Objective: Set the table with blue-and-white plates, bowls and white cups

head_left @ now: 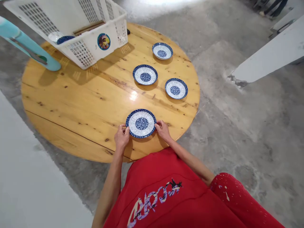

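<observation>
A blue-and-white patterned plate (142,123) is at the near side of the round wooden table (95,101). My left hand (122,135) pinches its left rim, and my right hand (162,129) pinches its right rim. Whether the plate rests on the wood or is slightly raised, I cannot tell. Beyond it lie a middle plate (145,75), a right plate (176,89) and a far, deeper-looking plate (162,51), all with the same blue rim and speckled blue centre.
A white plastic basket (89,47) stands at the table's far left, holding a blue-rimmed dish (65,39) and a brown flat item (89,28). Beside it is a light-blue bottle-like cylinder (35,47). A white pillar (268,57) rises from the floor at right. A person's legs (275,8) show far back.
</observation>
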